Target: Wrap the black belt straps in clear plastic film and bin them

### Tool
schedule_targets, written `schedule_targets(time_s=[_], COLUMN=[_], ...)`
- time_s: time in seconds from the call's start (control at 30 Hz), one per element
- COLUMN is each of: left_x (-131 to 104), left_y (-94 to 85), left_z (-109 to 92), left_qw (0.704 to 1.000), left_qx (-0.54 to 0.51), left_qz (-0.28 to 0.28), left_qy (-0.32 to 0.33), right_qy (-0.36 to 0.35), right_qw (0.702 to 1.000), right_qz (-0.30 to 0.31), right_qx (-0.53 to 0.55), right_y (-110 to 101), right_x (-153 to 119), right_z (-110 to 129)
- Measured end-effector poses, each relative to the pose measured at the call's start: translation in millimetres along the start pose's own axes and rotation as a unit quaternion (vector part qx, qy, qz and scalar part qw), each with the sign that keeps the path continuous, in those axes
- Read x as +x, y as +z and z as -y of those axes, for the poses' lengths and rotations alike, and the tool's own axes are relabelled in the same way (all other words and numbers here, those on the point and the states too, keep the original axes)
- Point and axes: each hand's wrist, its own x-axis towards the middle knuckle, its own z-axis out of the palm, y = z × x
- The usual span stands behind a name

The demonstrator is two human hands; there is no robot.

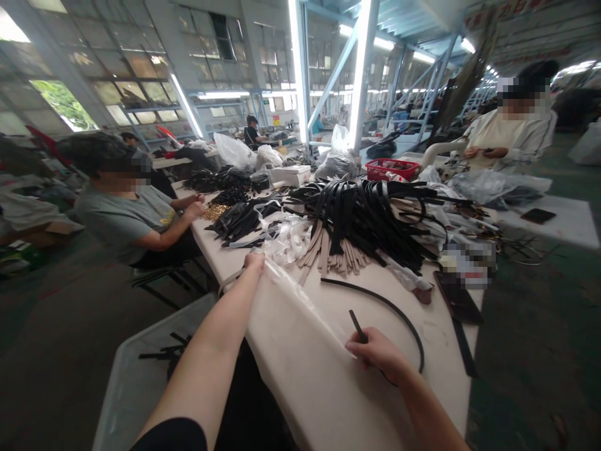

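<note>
My left hand [255, 262] is closed on the far end of a long strip of clear plastic film [300, 299]. The film stretches diagonally across the pale tabletop to my right hand [375, 354]. Between the fingers of my right hand is a black strap [402, 302], and the film's near end meets the fingertips there. One strap end sticks up past the thumb; the rest curves round on the table. Beyond my hands lies a big pile of black straps [347, 210] with beige undersides. Crumpled white film [286, 238] lies just past my left hand.
A translucent bin [117, 376] holding black pieces stands at lower left. One person [126, 207] sits at the left edge handling small parts; another person [502, 134] is at the back right. A red basket [392, 169] and a dark flat object [456, 297] rest on the table.
</note>
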Motion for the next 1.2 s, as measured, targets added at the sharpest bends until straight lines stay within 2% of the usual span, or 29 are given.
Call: schedule_targets(time_s=[0.07,0.13,0.2,0.27,0.3,0.33,0.37,0.4,0.47,0.53,0.6,0.7,0.8,1.03,1.2], left_x=[4,-2,-25,-70,-99,-130,-160,-189,-232,-252,-253,-241,-235,-235,-229], left_y=[-5.1,-9.4,-11.2,-8.8,-5.8,-1.6,3.5,9.2,20.5,29.7,36.1,42.9,48.0,47.3,51.2], left_z=[-8,-10,1,26,43,62,80,96,119,127,124,113,105,105,105], left_qw=[0.999,0.997,0.995,0.993,0.991,0.983,0.969,0.956,0.941,0.932,0.928,0.924,0.923,0.9,0.903], left_qx=[0.014,0.023,0.03,0.036,0.038,0.038,0.029,0.012,-0.035,-0.088,-0.143,-0.216,-0.242,-0.223,-0.231], left_qz=[-0.023,-0.042,-0.055,-0.026,0.009,0.102,0.199,0.272,0.337,0.348,0.338,0.305,0.289,0.363,0.35], left_qy=[0.024,0.053,0.083,0.113,0.125,0.149,0.145,0.114,0.013,-0.049,-0.065,-0.077,-0.079,-0.087,-0.089], right_qy=[-0.007,-0.017,-0.027,-0.034,-0.038,-0.046,-0.056,-0.066,-0.084,-0.086,-0.084,-0.086,-0.093,-0.108,-0.124], right_qw=[1.0,0.999,0.997,0.996,0.995,0.994,0.993,0.991,0.989,0.988,0.988,0.989,0.987,0.982,0.978], right_qz=[-0.024,-0.048,-0.066,-0.08,-0.089,-0.099,-0.107,-0.113,-0.12,-0.123,-0.122,-0.108,-0.114,-0.126,-0.14], right_qx=[0.003,0.007,0.012,0.012,0.012,0.013,0.016,0.021,0.033,0.039,0.045,0.059,0.067,0.085,0.093], right_y=[1,2,4,6,8,9,12,14,18,21,22,19,17,19,21], right_x=[1,4,9,16,21,26,30,34,40,42,42,39,35,35,37], right_z=[0,1,3,4,5,6,7,8,10,11,11,9,6,4,3])
